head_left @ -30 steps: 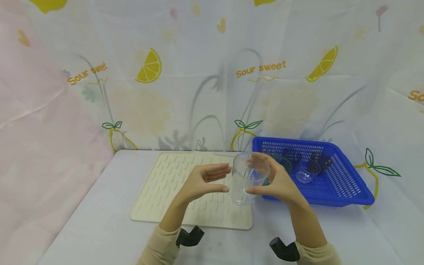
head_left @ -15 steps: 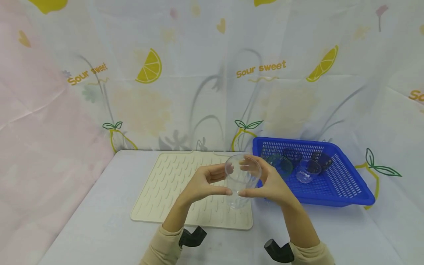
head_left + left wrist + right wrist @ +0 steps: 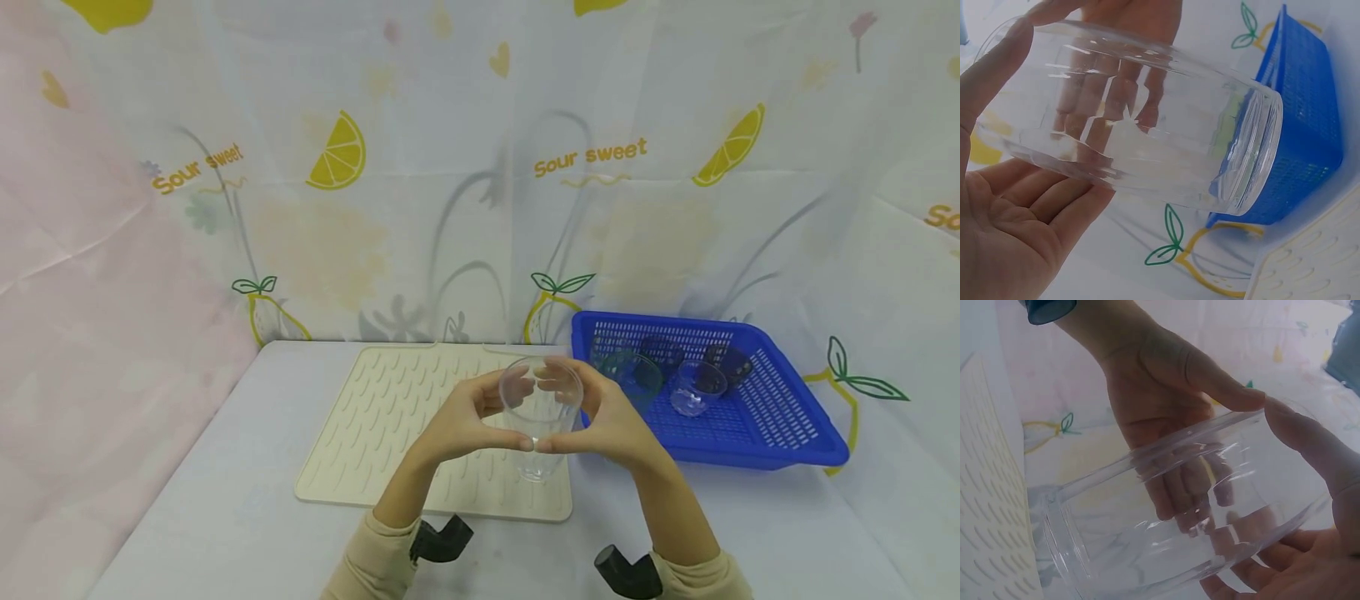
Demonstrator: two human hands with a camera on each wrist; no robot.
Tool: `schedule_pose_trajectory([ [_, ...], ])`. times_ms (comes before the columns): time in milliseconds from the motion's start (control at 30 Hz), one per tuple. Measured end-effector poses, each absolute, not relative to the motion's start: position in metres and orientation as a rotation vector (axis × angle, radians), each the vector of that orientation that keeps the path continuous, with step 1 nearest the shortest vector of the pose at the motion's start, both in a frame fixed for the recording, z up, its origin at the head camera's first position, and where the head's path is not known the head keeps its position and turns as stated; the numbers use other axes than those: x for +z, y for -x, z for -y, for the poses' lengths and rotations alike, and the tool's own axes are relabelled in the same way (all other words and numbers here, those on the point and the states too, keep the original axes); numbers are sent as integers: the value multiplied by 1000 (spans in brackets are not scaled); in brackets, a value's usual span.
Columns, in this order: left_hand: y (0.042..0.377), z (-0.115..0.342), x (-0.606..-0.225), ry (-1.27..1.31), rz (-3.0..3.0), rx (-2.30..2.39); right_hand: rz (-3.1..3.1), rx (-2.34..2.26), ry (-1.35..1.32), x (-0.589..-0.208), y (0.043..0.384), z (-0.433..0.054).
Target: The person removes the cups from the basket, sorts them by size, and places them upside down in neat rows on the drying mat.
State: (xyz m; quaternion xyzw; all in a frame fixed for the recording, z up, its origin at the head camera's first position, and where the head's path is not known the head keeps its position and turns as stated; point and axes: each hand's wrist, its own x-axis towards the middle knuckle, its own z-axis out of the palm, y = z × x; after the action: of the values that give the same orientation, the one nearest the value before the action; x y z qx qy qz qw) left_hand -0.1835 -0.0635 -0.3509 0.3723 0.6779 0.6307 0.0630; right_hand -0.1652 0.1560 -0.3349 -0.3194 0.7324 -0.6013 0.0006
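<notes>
Between both hands is a clear, tall drinking glass (image 3: 538, 417), mouth up, held above the front right part of a cream ridged drying mat (image 3: 390, 417). My left hand (image 3: 463, 421) grips its left side, and my right hand (image 3: 618, 421) grips its right side. The thumbs nearly meet on the near face, while the fingers wrap round behind and show through the glass. In the left wrist view, the thick base of the glass (image 3: 1254, 153) points toward the basket. From the right wrist, the glass (image 3: 1116, 531) lies across the view with both hands round it.
To the right stands a blue perforated basket (image 3: 780, 454). Inside it are a green-tinted glass (image 3: 637, 379), a small clear glass cup (image 3: 696, 390) and dark glassware (image 3: 729, 363). A lemon-printed cloth (image 3: 450, 233) hangs behind the white table (image 3: 217, 500).
The right hand has carried the glass left and slightly nearer, away from the basket. The left hand, earlier apart from the glass, now holds its left side.
</notes>
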Motion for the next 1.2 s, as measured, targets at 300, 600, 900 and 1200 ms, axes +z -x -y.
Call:
schedule_pose_trajectory([
  [300,184,61,-351,-1131,-2078,1898,-2216,-1942,1051,-341,167,-155],
  [600,185,60,-354,-1233,-1975,1942,-2201,-1929,1060,-345,170,-152],
  [900,185,60,-352,-1343,-1944,1948,-2116,-1925,1109,-355,172,-150],
  [1200,183,63,-347,-1364,-1976,1939,-2015,-1951,1060,-381,170,-150],
])
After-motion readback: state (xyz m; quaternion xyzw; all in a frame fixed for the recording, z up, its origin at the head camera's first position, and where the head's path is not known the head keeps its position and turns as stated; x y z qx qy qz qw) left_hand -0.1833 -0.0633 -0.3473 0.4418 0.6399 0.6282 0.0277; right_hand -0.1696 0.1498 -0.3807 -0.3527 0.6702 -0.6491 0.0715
